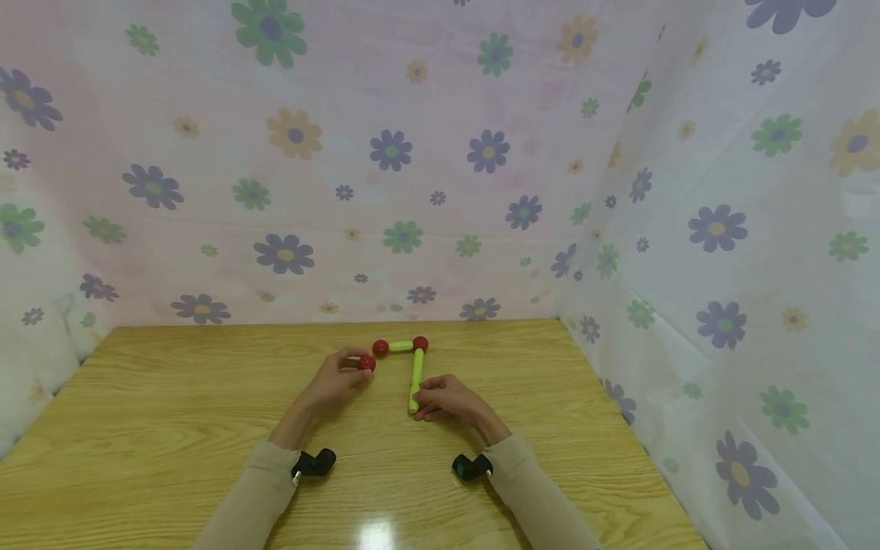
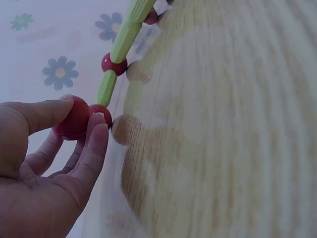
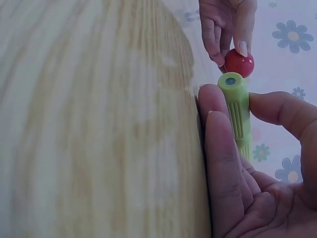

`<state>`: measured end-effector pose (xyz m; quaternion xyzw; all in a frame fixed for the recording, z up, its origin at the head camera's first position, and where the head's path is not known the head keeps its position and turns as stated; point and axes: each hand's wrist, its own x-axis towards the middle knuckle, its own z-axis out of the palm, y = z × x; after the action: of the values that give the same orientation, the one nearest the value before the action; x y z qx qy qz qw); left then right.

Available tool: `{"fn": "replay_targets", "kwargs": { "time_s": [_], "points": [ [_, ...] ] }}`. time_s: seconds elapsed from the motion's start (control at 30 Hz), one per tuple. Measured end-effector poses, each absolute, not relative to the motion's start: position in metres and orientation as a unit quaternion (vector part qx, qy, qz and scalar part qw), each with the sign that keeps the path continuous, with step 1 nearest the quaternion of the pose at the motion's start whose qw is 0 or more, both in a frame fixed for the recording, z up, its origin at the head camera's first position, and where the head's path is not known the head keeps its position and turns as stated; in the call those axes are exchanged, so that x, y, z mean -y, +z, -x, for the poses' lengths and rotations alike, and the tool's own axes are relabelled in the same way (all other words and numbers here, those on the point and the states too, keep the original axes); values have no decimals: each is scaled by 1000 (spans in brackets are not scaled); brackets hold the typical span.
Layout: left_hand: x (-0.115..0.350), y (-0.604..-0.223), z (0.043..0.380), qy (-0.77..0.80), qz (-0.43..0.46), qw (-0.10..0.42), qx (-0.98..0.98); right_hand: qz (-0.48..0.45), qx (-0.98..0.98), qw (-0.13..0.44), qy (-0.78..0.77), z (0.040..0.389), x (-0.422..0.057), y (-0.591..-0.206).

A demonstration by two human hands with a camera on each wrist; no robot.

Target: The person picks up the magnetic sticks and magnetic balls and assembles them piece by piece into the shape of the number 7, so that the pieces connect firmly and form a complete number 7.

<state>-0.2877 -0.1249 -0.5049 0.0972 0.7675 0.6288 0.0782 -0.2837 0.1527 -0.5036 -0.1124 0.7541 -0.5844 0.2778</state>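
Note:
My left hand [image 1: 335, 377] pinches a glossy red ball [image 2: 72, 120] between thumb and fingers. Just beyond it, a second red ball [image 1: 380, 348] sits on one end of a short yellow-green rod [image 1: 401, 346]. A third red ball [image 1: 420, 344] forms the corner where that rod meets a longer yellow-green, grooved length [image 1: 417, 368] running toward me. My right hand [image 1: 448, 399] pinches the near end of this length, thumb on one side and fingers on the other. Its end face [image 3: 231, 81] shows a small dark round centre, facing the left hand's ball in the right wrist view.
A wood-grain table [image 1: 172, 397] lies under everything. Flower-printed sheets [image 1: 426, 153] hang behind and along the sides. Black wrist devices [image 1: 315, 463] are strapped at both sleeves. Another bit of red [image 2: 151, 18] peeks from behind the long length in the left wrist view.

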Motion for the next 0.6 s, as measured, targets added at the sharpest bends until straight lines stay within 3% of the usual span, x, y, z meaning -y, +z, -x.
{"fn": "replay_targets", "kwargs": {
  "time_s": [0.6],
  "points": [
    [124,-514,268,647,-48,95,-755,121,-779,261,-557,278,-140,-495]
  ]
}}
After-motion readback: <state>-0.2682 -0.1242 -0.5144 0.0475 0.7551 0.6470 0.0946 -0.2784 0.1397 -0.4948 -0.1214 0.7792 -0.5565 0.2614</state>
